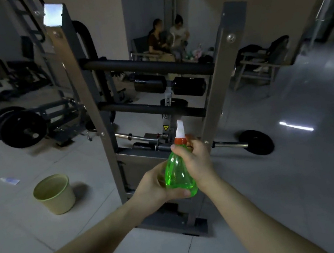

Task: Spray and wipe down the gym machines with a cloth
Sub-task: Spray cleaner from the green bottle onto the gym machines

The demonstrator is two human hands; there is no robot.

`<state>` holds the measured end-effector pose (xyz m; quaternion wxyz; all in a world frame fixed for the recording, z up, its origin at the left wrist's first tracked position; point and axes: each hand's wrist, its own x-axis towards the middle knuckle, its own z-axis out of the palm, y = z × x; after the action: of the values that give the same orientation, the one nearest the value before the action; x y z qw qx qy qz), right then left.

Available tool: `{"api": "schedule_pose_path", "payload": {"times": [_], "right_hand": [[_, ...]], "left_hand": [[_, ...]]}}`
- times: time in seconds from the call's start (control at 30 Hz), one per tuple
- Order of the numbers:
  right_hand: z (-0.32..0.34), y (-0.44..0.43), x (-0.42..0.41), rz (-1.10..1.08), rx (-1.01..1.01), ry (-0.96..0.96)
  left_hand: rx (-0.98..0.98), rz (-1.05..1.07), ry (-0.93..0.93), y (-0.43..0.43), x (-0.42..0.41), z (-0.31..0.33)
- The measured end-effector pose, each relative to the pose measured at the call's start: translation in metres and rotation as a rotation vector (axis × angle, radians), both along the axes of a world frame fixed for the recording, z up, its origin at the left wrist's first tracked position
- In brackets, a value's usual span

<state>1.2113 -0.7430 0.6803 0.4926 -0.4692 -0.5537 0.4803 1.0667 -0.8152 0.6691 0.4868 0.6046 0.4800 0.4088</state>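
Note:
A green translucent spray bottle with an orange collar and white nozzle is held upright in front of me. My right hand grips its neck just below the collar. My left hand cups the bottle's lower body from the left, thumb curled under its base. The nozzle points toward a grey steel gym machine with two black padded bars across its uprights. No cloth is visible.
A pale yellow bucket stands on the tiled floor at left. Black weight plates lie on a bar behind it, another plate at right. Two people sit by the far wall. Chairs stand at right.

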Motion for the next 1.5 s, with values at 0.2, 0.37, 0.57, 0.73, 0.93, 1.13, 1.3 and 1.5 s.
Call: {"api": "schedule_pose_path", "payload": {"times": [0.2, 0.37, 0.57, 0.73, 0.93, 1.13, 1.3, 1.5], "right_hand": [[0.005, -0.008, -0.054, 0.077, -0.007, -0.049], [0.007, -0.001, -0.078, 0.094, 0.030, -0.078], [0.006, 0.004, -0.093, 0.188, -0.016, -0.082], [0.011, 0.005, -0.098, 0.302, -0.085, -0.047], [0.016, 0.009, -0.113, 0.302, 0.004, -0.080], [0.025, 0.014, -0.118, 0.512, -0.087, -0.090], [0.028, 0.013, -0.126, 0.502, -0.086, -0.056], [0.032, 0.012, -0.139, 0.599, -0.128, -0.091]], "left_hand": [[-0.026, 0.077, -0.011, -0.009, -0.050, 0.000], [-0.016, 0.112, 0.004, -0.013, -0.070, 0.006], [-0.027, 0.156, -0.002, -0.019, -0.082, 0.006], [-0.051, 0.228, -0.009, -0.020, -0.088, 0.016], [-0.077, 0.312, -0.022, -0.023, -0.096, 0.020], [-0.087, 0.311, -0.049, -0.027, -0.110, 0.020], [-0.094, 0.325, -0.090, -0.031, -0.112, 0.023], [-0.100, 0.365, -0.106, -0.038, -0.119, 0.017]]}}
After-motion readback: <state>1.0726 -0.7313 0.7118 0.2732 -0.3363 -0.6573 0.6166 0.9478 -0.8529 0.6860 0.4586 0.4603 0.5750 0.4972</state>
